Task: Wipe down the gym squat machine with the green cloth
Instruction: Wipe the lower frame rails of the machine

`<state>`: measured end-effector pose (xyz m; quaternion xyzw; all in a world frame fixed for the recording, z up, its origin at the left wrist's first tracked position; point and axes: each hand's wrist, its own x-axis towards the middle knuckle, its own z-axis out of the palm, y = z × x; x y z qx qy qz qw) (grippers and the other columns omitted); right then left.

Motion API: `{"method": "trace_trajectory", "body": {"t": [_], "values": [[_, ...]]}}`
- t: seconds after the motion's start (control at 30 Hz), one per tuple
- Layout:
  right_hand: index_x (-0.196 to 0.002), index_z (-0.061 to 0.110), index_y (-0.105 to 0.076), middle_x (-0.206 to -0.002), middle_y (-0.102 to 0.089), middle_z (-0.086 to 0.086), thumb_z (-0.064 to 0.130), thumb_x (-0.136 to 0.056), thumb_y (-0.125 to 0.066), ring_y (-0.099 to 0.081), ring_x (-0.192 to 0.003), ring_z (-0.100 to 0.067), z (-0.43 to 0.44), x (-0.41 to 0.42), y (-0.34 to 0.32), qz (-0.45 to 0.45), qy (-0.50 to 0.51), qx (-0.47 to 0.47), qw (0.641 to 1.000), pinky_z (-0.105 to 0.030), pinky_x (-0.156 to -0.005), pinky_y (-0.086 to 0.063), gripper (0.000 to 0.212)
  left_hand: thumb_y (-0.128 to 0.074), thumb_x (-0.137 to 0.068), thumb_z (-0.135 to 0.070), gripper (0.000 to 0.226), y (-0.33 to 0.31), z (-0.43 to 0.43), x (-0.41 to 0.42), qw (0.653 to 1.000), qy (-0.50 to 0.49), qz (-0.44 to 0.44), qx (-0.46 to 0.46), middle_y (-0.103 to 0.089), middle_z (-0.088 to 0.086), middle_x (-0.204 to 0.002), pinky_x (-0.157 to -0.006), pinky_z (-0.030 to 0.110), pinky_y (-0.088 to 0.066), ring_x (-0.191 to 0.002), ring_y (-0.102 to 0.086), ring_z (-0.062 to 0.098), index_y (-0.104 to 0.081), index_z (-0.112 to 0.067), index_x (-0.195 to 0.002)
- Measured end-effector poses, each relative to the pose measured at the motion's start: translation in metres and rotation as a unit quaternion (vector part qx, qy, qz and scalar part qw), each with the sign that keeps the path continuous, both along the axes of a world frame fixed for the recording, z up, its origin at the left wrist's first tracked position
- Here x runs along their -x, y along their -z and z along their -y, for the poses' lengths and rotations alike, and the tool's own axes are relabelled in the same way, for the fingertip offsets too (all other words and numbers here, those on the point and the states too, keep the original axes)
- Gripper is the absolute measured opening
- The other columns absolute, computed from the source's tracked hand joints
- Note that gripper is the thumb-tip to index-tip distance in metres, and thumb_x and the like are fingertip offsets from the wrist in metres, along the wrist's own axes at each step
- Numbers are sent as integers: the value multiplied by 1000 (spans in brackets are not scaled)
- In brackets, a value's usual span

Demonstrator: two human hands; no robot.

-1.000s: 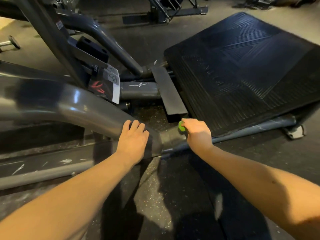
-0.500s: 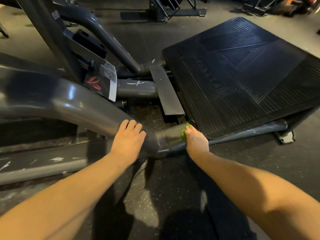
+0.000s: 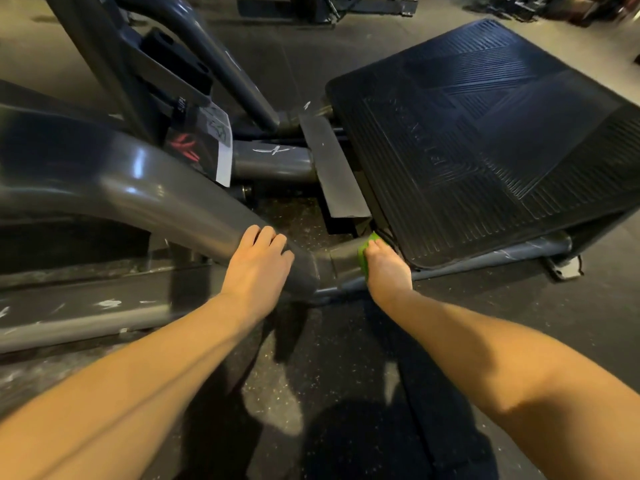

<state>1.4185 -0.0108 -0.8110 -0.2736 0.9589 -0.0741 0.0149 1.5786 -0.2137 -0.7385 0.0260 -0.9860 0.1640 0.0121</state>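
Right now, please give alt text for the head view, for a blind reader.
The right hand holds a green cloth against the grey frame tube of a squat machine, beside its footplate. The left hand rests on that tube.

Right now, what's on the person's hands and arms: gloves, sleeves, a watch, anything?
Nothing worn shows. The left hand and right hand are bare, with no gloves, rings or watch. The left forearm and right forearm are uncovered to the frame's edge; no sleeve is in view.
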Motion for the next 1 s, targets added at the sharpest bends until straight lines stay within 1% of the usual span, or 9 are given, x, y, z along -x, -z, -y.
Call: {"method": "trace_trajectory", "body": {"t": [0.2,0.3,0.4,0.47,0.5,0.57,0.67,0.9,1.0], "values": [[-159,12,-24,-169,-8,0,5,-102,-47,-7,-156,-16,-26,-26,1,-3,-46,-20,999,-25,-123,-12,61,-61,-95,-30,39,-3,-2,3,1000,1,12,22,-52,4,-136,-116,47,-25,-129,-41,31,-60,-23,-133],[-153,5,-36,-164,-28,-5,0,-99,-50,-20,-154,-22,-12,-4,18,-28,-36,-3,999,-26,-122,-15,57,-62,-94,-29,38,-3,-2,3,1000,-2,20,19,-52,3,-134,-116,46,-26,-127,-41,31,-62,-23,-131],[-105,2,-65,-112,-62,-10,-1,-86,-60,-59,-117,-37,16,25,14,16,-11,-1,1000,-38,-87,-45,20,-63,-92,-24,36,1,0,2,1000,-5,12,2,-54,2,-129,-115,45,-26,-124,-42,30,-65,-23,-128],[-90,1,-69,-97,-66,-13,-4,-68,-79,-66,-102,-38,33,32,20,28,-6,60,998,-39,-83,-52,25,-65,-90,-23,36,2,1,3,1000,-7,5,-9,-54,1,-127,-115,44,-25,-123,-42,29,-66,-22,-126],[-102,-1,-71,-113,-68,-15,-2,-68,-81,-64,-114,-37,37,22,19,12,-28,50,998,-39,-98,-51,36,-66,-88,-23,37,1,2,3,1000,-8,3,-11,-54,1,-127,-115,45,-24,-123,-42,29,-66,-22,-125],[-142,4,-53,-155,-44,-12,4,-89,-66,-35,-147,-28,36,-14,19,32,-80,9,996,-32,-123,-16,54,-68,-86,-25,37,-2,1,2,1000,-19,8,-9,-52,2,-127,-115,46,-22,-124,-40,30,-65,-22,-123],[-156,13,-34,-168,-20,-5,6,-94,-58,-12,-156,-20,21,-36,39,30,-146,-23,989,-28,-120,6,66,-70,-82,-27,37,-5,2,0,999,-32,-4,-2,-52,3,-124,-113,47,-23,-122,-41,31,-65,-22,-118],[-135,15,-56,-144,-53,-5,16,-96,-59,-42,-139,-23,86,9,31,50,-113,-10,992,-30,-118,-24,39,-71,-79,-30,38,-6,6,-3,999,-32,-25,11,-56,6,-120,-108,47,-30,-116,-45,31,-67,-18,-115],[-135,16,-55,-140,-54,-5,12,-92,-63,-46,-135,-24,91,5,33,67,-113,-7,991,-30,-115,-29,44,-72,-79,-31,38,-4,9,-3,999,-26,-26,15,-57,6,-120,-107,47,-30,-115,-46,31,-68,-18,-114]]}}
